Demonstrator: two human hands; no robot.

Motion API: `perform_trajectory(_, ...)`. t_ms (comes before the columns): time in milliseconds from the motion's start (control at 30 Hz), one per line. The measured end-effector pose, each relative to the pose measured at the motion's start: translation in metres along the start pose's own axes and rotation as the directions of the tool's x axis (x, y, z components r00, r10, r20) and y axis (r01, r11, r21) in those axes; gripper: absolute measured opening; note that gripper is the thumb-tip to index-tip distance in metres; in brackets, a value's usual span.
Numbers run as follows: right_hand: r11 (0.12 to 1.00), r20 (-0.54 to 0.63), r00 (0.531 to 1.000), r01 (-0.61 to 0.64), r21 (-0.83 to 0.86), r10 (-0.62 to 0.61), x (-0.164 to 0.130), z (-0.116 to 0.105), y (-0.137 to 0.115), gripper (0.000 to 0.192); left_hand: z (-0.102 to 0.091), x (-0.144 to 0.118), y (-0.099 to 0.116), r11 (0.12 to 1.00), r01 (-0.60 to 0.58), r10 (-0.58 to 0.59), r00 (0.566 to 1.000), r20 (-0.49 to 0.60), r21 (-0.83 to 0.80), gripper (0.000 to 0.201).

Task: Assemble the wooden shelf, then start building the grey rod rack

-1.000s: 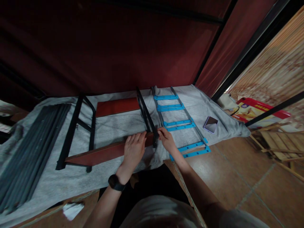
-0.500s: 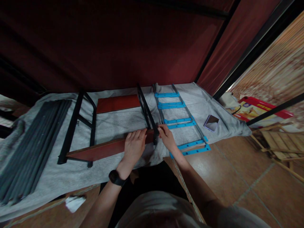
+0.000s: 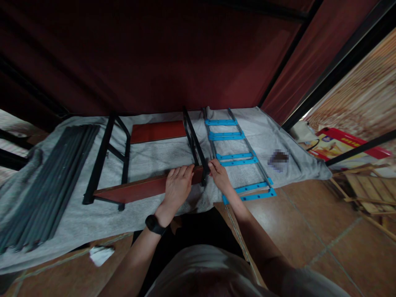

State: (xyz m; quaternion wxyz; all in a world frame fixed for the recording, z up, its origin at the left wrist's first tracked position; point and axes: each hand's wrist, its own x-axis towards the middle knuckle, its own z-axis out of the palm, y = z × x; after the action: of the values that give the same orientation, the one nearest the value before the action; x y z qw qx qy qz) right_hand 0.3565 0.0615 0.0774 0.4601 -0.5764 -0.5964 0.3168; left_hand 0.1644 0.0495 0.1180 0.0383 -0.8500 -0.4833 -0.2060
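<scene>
A reddish-brown board (image 3: 133, 189) stands on edge on a grey cloth (image 3: 148, 159), set between two black metal frames (image 3: 105, 159). My left hand (image 3: 177, 185), with a black watch on the wrist, lies flat over the board's right end. My right hand (image 3: 219, 174) pinches the near end of the right black frame (image 3: 194, 146) where it meets the board; what is between its fingers is too small to tell. A second red board (image 3: 157, 131) lies flat at the back.
A metal ladder-like frame with blue cross plates (image 3: 238, 156) lies right of my hands. A bundle of dark grey bars (image 3: 46, 181) fills the left of the cloth. A small blurred object (image 3: 278, 160) sits far right. Crumpled white paper (image 3: 100, 254) lies on the tiled floor.
The view has shifted slightly; both hands stay at the joint of the board and the right black frame, with no clear movement of the parts.
</scene>
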Motion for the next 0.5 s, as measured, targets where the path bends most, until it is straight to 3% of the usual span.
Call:
perform_trajectory(200,1.000,0.000,1.000,-0.002,0.020,0.002,0.0010,0.0001,-0.0002,0.029,0.0002,-0.0003,0.0000,1.000,-0.005,0.005,1.000,0.000,-0.006,0.036)
perform_trajectory(500,0.998,-0.005,1.000,0.023,0.052,-0.023,-0.0068,-0.0010,0.0027,0.021,0.0004,-0.0009,-0.0004,1.000,-0.014,0.014,1.000,-0.002,0.006,0.036)
